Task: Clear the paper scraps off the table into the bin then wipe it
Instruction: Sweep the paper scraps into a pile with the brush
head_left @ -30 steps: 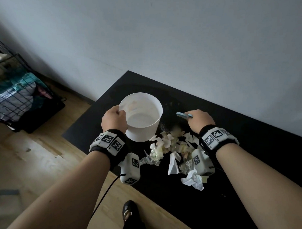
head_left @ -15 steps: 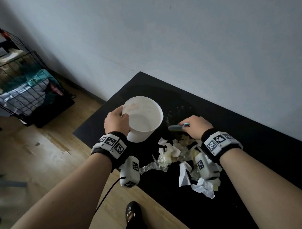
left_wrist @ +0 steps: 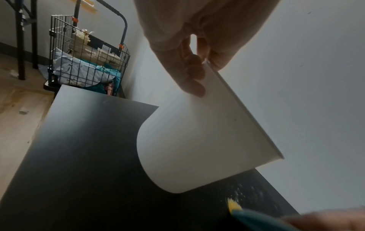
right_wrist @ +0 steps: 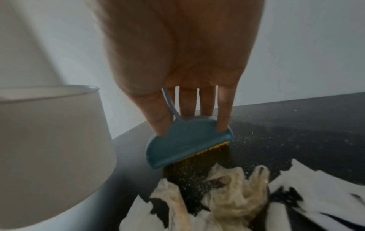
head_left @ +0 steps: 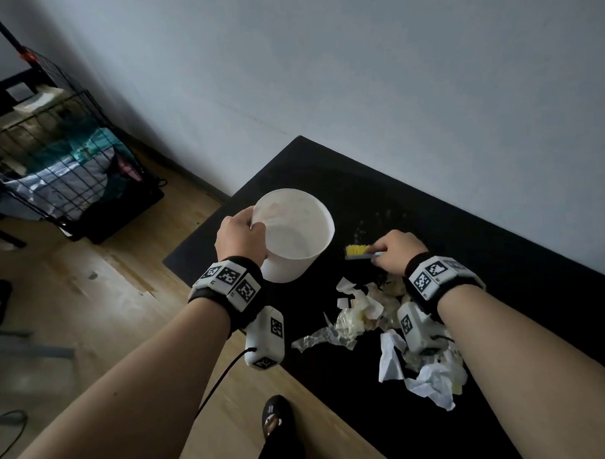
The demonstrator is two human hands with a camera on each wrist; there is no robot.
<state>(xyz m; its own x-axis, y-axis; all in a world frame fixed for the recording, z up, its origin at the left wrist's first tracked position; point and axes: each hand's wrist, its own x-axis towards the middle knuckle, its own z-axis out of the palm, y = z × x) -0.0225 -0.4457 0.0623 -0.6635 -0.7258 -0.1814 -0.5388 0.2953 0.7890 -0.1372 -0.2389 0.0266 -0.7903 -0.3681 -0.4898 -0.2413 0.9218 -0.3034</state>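
A: How is the brush held?

B: The small blue brush is pinched by the right hand, fingers on its back, yellow bristles angled at the paper scraps, presumably so the heap can be swept along the black table.

A: And the bin?

B: The white bin is gripped at its rim by the left hand, thumb inside, and tilted above the table just beside the heap, probably so scraps can be received.
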